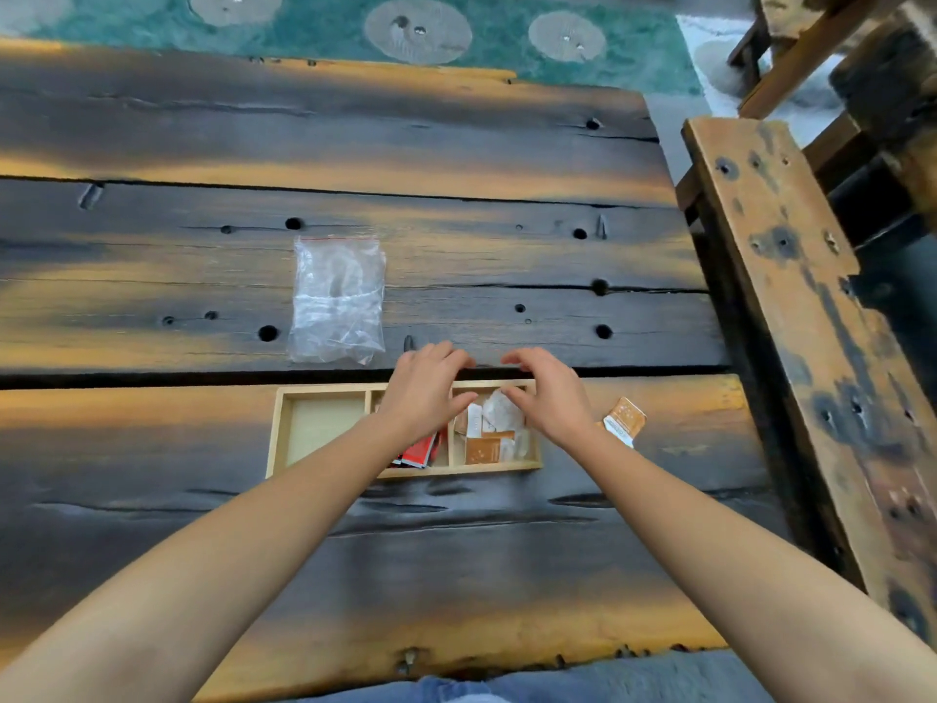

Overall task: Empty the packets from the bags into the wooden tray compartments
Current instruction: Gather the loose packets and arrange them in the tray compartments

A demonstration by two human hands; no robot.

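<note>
A wooden tray (278, 428) with three compartments lies on the dark table. Its left compartment holds nothing. Red packets (420, 454) show in the middle compartment, partly under my left hand (423, 393). Orange and white packets (494, 431) fill the right compartment. My right hand (550, 393) hovers over that compartment, fingers loosely curved, holding nothing. My left hand is likewise loosely curved over the tray's far rim. One orange packet (624, 421) lies on the table right of the tray. Clear plastic bags (338, 299) lie flat beyond the tray.
The table (152, 525) is made of dark scorched planks with holes and cracks. A wooden bench (791, 296) runs along its right side. A green patterned rug (507, 38) lies past the far edge.
</note>
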